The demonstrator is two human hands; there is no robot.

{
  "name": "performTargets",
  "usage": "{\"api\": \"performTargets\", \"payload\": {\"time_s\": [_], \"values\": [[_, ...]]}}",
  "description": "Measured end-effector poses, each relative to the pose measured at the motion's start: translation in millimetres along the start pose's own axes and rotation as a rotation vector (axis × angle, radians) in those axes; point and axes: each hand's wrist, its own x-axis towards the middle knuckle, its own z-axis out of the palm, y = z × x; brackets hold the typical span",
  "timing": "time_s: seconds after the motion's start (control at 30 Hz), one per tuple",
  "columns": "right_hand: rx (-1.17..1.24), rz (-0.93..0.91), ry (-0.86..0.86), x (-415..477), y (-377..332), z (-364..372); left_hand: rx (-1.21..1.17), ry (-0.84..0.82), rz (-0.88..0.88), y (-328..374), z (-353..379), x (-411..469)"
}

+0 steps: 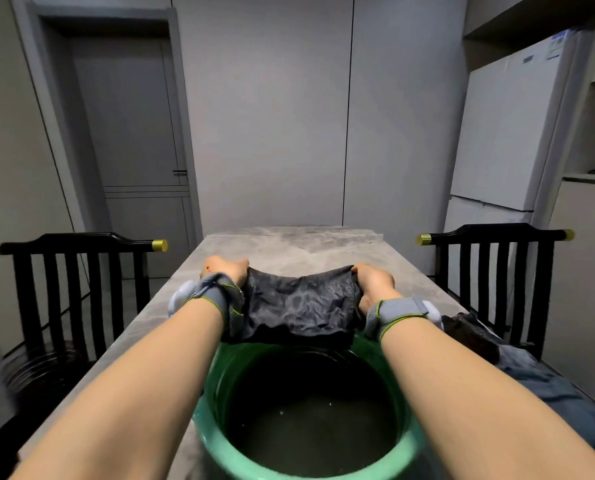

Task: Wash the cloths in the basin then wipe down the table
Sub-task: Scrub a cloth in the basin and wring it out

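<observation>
Stretching a dark cloth (299, 306) over the far rim of the green basin (216, 441).
Gripped at both upper corners by left hand (225, 270) and right hand (372, 282), above the table (289, 247) near its front edge.

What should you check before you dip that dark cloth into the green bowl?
1. Both hands hold on: the left hand and right hand grip opposite ends of the dark cloth. Ok.
2. The cloth is above the basin: it hangs over the far rim. Ok.
3. There is water in the basin. Ok.
4. The water is clean enough: too dark to judge. Cannot tell.
5. The basin sits fully on the table: its near rim is out of view. Cannot tell.
6. The other cloths are out of the way, lying to the right. Ok.
</observation>
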Motion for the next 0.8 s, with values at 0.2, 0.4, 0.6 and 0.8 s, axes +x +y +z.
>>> {"api": "performTargets", "payload": {"time_s": [0.2, 0.4, 0.6, 0.8], "values": [[-0.066, 0.045, -0.336, -40.4, -4.2, 10.7, -0.144, -0.225, 0.102, 42.6, 19.2, -17.1], [-0.051, -0.183, -0.31, -41.1, -4.7, -8.7, -0.617, -0.76, 0.084, 73.5, 38.1, -58.6], [0.107, -0.07, -0.221, -20.4, -15.9, -73.0, -0.234, -0.611, 0.059, 59.0, 80.6, -50.8], [0.07, -0.085, -0.157, 4.4, -41.0, -138.7, -0.549, -0.923, -0.105, 84.0, 136.5, -80.3]]}}
